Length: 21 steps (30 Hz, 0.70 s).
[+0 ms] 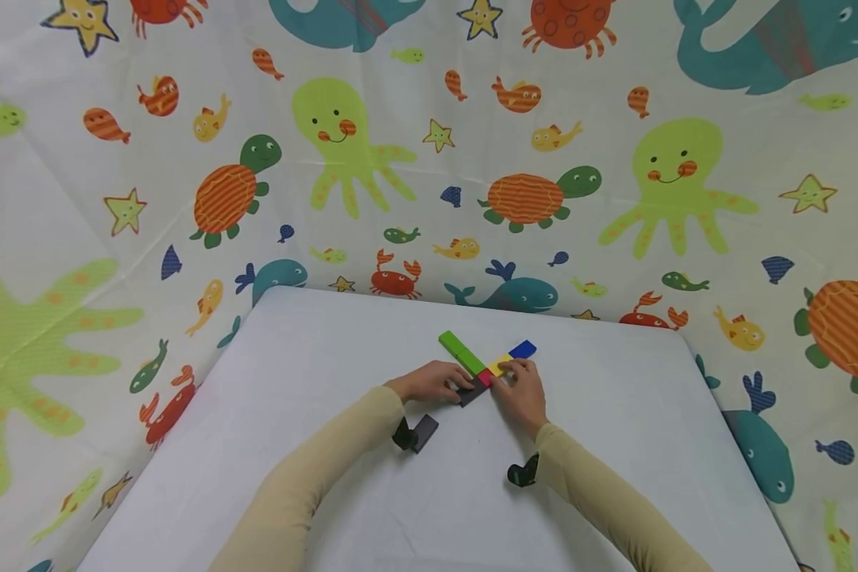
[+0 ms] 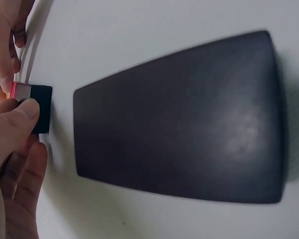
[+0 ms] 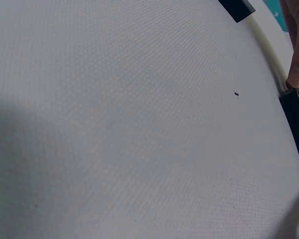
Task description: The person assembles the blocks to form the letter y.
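Blocks lie in a crossed shape on the white table: a green strip (image 1: 457,349), a red block (image 1: 485,377), a yellow block (image 1: 499,365), a blue block (image 1: 523,349) and a black block (image 1: 473,392). My left hand (image 1: 431,382) pinches the black block at its outer end, the thumb on top in the left wrist view. From the other side my right hand (image 1: 525,395) pinches the yellow block beside the red one, its fingers partly covering both. A second black block (image 1: 426,434) lies apart below my left wrist, looming large in the left wrist view.
The white table (image 1: 329,342) reaches back to a curtain (image 1: 429,183) printed with sea animals, which also runs along both sides. Small black wrist cameras (image 1: 523,473) hang under the forearms, the left one close to the loose black block.
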Available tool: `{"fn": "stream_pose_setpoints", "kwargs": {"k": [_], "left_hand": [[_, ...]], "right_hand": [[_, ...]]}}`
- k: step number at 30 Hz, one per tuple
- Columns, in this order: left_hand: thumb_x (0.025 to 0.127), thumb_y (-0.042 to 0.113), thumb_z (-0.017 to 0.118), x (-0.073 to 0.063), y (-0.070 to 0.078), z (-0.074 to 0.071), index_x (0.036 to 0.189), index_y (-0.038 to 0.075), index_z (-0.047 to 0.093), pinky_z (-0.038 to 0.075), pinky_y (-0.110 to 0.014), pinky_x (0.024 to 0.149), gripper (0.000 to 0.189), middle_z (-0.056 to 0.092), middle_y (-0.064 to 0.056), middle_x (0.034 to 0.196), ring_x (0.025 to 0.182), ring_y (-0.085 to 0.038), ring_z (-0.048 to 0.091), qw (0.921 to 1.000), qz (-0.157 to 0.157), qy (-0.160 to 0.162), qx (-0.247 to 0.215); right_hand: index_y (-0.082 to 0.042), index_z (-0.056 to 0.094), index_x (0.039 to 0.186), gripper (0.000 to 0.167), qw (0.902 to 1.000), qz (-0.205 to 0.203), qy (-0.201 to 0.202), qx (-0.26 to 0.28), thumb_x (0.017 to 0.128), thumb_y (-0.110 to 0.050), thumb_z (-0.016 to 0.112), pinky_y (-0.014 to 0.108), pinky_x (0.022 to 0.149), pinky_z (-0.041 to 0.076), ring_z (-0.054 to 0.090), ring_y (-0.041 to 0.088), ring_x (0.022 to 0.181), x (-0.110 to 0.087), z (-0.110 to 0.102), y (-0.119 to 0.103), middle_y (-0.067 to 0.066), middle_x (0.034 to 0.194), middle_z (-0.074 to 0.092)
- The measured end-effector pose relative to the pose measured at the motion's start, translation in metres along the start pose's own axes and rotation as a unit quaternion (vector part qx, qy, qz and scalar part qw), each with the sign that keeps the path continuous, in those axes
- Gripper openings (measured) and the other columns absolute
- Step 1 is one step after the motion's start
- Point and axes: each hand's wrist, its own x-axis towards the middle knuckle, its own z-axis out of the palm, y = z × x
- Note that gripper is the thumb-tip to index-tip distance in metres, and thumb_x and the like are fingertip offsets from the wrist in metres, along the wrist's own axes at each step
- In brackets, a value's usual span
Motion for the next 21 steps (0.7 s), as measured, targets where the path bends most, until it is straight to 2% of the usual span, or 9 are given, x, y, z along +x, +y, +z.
{"fn": "stream_pose_setpoints", "kwargs": {"k": [12, 21], "left_hand": [[0.091, 0.01, 0.069, -0.0018, -0.0033, 0.001, 0.125, 0.01, 0.068, 0.047, -0.021, 0.091, 0.034, 0.059, -0.004, 0.132, 0.118, -0.015, 0.054, 0.9994, 0.024, 0.005, 0.022], [0.091, 0.01, 0.069, -0.0023, -0.0022, 0.0002, 0.125, 0.01, 0.068, 0.047, -0.023, 0.092, 0.033, 0.06, -0.005, 0.132, 0.118, -0.015, 0.055, 0.9995, 0.023, 0.008, 0.019]], "right_hand": [[-0.004, 0.065, 0.119, 0.04, 1.0, -0.002, 0.006, 0.001, 0.089, -0.028, 0.072, 0.046, 0.096, 0.043, 0.051, 0.03, 0.11, 0.0007, 0.0002, 0.0017, 0.015, 0.131, 0.046], [-0.004, 0.066, 0.119, 0.04, 0.9999, -0.007, 0.008, 0.002, 0.089, -0.03, 0.072, 0.046, 0.096, 0.044, 0.052, 0.03, 0.11, 0.0014, 0.0017, 0.0023, 0.016, 0.13, 0.047]]}}
